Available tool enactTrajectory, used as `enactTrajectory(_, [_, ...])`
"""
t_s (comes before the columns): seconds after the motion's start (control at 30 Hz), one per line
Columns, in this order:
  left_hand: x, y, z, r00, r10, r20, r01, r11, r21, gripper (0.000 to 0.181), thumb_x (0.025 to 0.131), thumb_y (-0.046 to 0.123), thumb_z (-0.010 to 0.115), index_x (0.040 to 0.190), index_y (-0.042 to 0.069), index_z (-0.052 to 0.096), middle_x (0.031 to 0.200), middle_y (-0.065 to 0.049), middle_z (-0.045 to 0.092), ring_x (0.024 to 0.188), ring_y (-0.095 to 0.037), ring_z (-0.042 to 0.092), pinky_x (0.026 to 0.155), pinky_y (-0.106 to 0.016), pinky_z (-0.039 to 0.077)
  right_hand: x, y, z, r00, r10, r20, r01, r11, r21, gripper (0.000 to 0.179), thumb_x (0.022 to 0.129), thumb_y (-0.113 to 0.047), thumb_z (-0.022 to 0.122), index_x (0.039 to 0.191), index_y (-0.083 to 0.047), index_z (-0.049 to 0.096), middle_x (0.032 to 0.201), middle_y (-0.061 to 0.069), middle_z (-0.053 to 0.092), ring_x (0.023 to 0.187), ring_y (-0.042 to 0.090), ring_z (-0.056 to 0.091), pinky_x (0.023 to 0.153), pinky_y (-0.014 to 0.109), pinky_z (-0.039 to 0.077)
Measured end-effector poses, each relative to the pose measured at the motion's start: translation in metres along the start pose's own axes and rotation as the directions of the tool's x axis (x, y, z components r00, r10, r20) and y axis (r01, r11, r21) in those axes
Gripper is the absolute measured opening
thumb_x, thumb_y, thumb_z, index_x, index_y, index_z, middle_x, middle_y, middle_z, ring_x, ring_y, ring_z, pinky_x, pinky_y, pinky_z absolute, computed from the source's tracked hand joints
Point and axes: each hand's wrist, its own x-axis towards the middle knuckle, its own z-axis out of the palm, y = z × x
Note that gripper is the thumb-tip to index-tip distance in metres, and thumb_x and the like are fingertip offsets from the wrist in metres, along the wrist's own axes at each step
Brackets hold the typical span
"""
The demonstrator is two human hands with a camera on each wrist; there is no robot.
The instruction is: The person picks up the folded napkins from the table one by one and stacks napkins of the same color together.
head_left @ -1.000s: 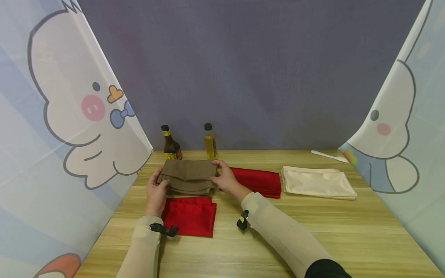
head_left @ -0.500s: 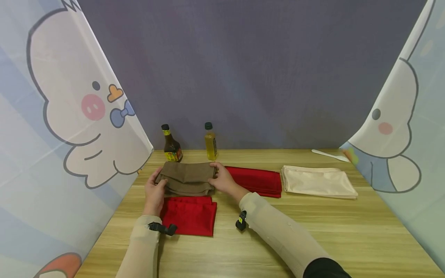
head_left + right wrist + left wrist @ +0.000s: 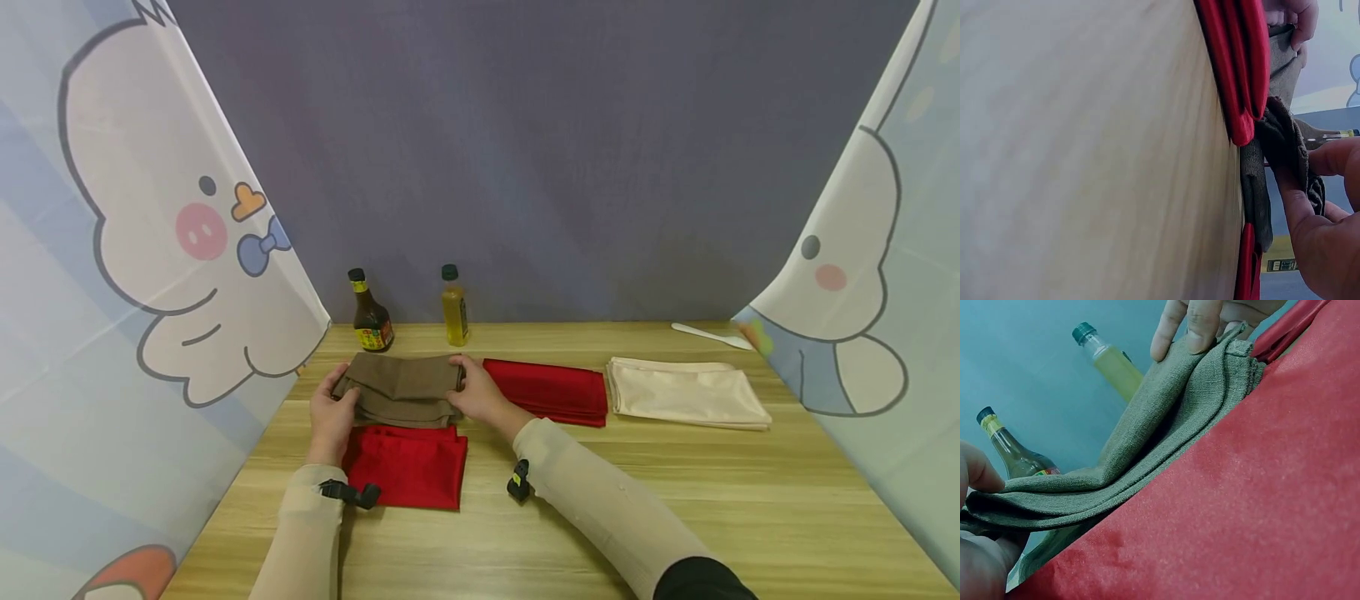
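Observation:
A folded brown cloth (image 3: 405,379) is held at both ends over the left part of the table. My left hand (image 3: 330,417) pinches its left end, thumb on top. At the other end my right hand (image 3: 480,396) grips the edge between thumb and fingers. The left wrist view shows the cloth's stacked layers (image 3: 1166,437) sagging in the middle. Lower down, a further grey-brown layer (image 3: 1255,194) lies close to the table in the right wrist view. Just in front of the brown cloth is a folded red cloth (image 3: 408,471), partly overlapped by my left wrist.
Behind the brown cloth stand a dark sauce bottle (image 3: 371,321) and a yellow oil bottle (image 3: 454,312). To the right lie another folded red cloth (image 3: 555,392), a folded cream cloth (image 3: 686,392) and a white plastic spoon (image 3: 712,336). Printed curtains flank the wooden table (image 3: 600,492).
Both hands have brought the brown cloth slightly lower and toward me, with the right hand shifting a little left. More of the two bottles' bases now shows behind it.

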Motion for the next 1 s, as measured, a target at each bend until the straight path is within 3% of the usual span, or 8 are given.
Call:
enactTrajectory(0.17, [-0.001,0.002,-0.002,1.000,-0.020,0.009,0.020,0.999,0.025,0.059,0.101,-0.005,0.055,0.158,0.002,0.042,0.158,-0.018,0.042,0.134,-0.028,0.045,0.086,-0.011,0.046,0.002,0.001,0.001,1.000,-0.003,0.010,0.003,1.000,0.003,0.065,0.096,-0.007,0.072,0.156,-0.009,0.045,0.143,0.016,0.054,0.103,0.026,0.059,0.064,0.033,0.049])
enactTrajectory(0.33, [-0.003,0.001,-0.001,1.000,0.001,0.006,-0.001,0.999,0.039,0.058,0.102,-0.004,0.056,0.158,0.002,0.043,0.156,-0.019,0.045,0.131,-0.026,0.047,0.086,-0.011,0.046,0.004,0.002,0.001,1.000,0.012,0.012,-0.011,1.000,-0.028,0.065,0.096,-0.006,0.071,0.156,-0.011,0.045,0.142,0.016,0.055,0.103,0.025,0.060,0.064,0.032,0.049])
enactTrajectory(0.53, [-0.002,-0.001,0.000,1.000,0.018,0.000,-0.018,0.997,0.071,0.055,0.100,-0.003,0.057,0.155,-0.002,0.046,0.151,-0.022,0.050,0.124,-0.023,0.051,0.085,-0.011,0.046,0.006,0.002,-0.001,0.999,-0.043,-0.002,0.042,0.982,-0.184,0.066,0.096,-0.007,0.072,0.156,-0.007,0.044,0.150,0.016,0.050,0.116,0.027,0.060,0.085,0.039,0.053])
enactTrajectory(0.73, [-0.002,0.000,0.000,1.000,0.007,-0.017,-0.005,0.992,0.122,0.054,0.100,-0.002,0.056,0.154,-0.003,0.047,0.152,-0.021,0.050,0.130,-0.026,0.049,0.085,-0.011,0.044,0.009,0.002,-0.002,0.999,-0.032,-0.006,0.030,0.969,-0.244,0.066,0.096,-0.009,0.074,0.155,-0.008,0.046,0.154,0.015,0.049,0.138,0.032,0.052,0.105,0.046,0.049])
enactTrajectory(0.83, [-0.004,0.002,0.000,1.000,0.005,-0.017,-0.003,0.988,0.153,0.054,0.101,-0.001,0.056,0.153,-0.004,0.047,0.155,-0.022,0.047,0.138,-0.030,0.046,0.093,-0.016,0.042,0.011,0.003,-0.003,1.000,-0.022,-0.004,0.020,0.966,-0.259,0.065,0.095,-0.009,0.075,0.155,-0.008,0.047,0.154,0.015,0.048,0.139,0.034,0.051,0.108,0.047,0.048])
enactTrajectory(1.0, [-0.005,0.001,-0.001,1.000,-0.007,-0.005,0.008,0.978,0.209,0.053,0.102,0.001,0.057,0.153,-0.007,0.045,0.159,-0.024,0.043,0.147,-0.032,0.037,0.112,-0.035,0.036,0.012,0.004,-0.003,1.000,-0.016,0.003,0.016,0.952,-0.306,0.065,0.095,-0.011,0.076,0.154,-0.007,0.048,0.152,0.016,0.050,0.139,0.035,0.050,0.109,0.047,0.047])
